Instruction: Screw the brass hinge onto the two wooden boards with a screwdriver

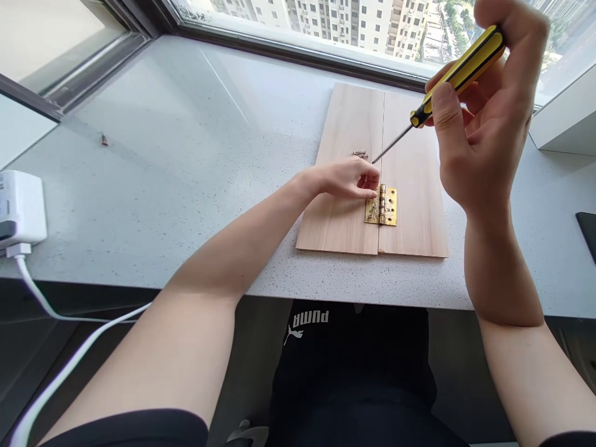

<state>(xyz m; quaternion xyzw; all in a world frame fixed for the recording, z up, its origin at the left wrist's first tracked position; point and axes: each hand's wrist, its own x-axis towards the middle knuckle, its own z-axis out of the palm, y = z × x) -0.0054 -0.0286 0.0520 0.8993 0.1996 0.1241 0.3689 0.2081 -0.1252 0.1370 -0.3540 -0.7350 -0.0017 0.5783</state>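
My right hand [488, 133] is wrapped round the yellow-and-black handle of a screwdriver [459, 76], raised above the boards with its shaft slanting down to the left. The shaft's tip shows just above my left hand [347, 177]. That hand rests at the upper left of a worn brass hinge [389, 211], fingers curled in a pinch; whatever is between them is hidden. The hinge lies unfolded across the seam between a left wooden board [338, 226] and a right wooden board [419, 226]. A few small screws [359, 153] lie on the left board, behind my left hand.
Both boards lie on a speckled white countertop [186, 149] below a window [302, 31]. A small reddish item [103, 139] is at the left. A white charger [21, 208] with a white cable [79, 366] stands at the left edge. A dark flat object [589, 230] lies far right.
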